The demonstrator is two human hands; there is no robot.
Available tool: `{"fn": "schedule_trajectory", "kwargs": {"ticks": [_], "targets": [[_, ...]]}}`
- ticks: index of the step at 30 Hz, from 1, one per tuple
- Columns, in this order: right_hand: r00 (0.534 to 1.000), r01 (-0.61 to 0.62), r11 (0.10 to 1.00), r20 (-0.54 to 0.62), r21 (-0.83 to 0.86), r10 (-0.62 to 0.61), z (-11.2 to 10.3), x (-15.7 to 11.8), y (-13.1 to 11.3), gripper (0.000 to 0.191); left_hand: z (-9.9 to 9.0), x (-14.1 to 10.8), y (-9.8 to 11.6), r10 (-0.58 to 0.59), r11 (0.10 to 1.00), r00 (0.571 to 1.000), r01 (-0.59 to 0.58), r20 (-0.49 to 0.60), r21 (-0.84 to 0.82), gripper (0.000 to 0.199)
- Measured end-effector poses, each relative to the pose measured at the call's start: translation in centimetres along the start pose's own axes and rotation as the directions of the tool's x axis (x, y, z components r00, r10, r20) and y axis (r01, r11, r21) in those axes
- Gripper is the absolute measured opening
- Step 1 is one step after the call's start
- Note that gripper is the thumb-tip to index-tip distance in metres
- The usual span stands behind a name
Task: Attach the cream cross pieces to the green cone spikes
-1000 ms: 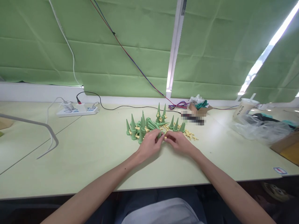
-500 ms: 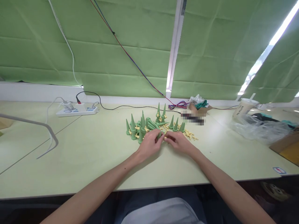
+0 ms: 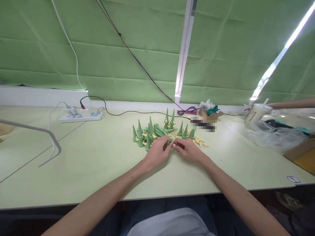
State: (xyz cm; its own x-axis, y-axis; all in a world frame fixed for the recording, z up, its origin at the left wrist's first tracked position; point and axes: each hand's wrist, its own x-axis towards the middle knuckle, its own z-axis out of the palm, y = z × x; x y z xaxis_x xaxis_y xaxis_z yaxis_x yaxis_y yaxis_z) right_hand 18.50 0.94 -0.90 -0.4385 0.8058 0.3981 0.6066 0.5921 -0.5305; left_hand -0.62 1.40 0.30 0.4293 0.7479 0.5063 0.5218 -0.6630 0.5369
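Observation:
My left hand [image 3: 157, 150] is closed around a green plastic spike [image 3: 168, 142], mostly hidden by the fingers. Fingertips of my right hand [image 3: 189, 149] meet it, pinching a small yellow plastic piece [image 3: 174, 144] against the spike's end. Just beyond my hands several green cone spikes [image 3: 140, 132] stand upright, some with yellow pieces at their bases. Others lie in a heap [image 3: 160, 131] in the middle. To the right of the heap, loose yellow branched pieces [image 3: 200, 142] are scattered beside a few more standing cones [image 3: 185, 131].
At the back left lies a power strip [image 3: 82, 116] with plugs and cables. A small cardboard box [image 3: 216, 115] sits at the back. On the right are a lidded cup [image 3: 257, 114], a clear plastic bag [image 3: 268, 136] and another person's arm [image 3: 292, 103].
Another person's arm has come in from the right edge, reaching behind the cup. My two hands stay nearly still, together over the spike and the yellow piece.

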Motion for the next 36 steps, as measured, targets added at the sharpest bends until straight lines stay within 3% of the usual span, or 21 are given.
{"fn": "schedule_trajectory", "kwargs": {"ticks": [36], "targets": [[1.000,0.021,1.000,0.001,-0.006,-0.021,0.03,0.22,0.22,0.022,0.03,-0.01,0.02,0.010,1.000,1.000,-0.010,0.004,0.014,0.022]]}}
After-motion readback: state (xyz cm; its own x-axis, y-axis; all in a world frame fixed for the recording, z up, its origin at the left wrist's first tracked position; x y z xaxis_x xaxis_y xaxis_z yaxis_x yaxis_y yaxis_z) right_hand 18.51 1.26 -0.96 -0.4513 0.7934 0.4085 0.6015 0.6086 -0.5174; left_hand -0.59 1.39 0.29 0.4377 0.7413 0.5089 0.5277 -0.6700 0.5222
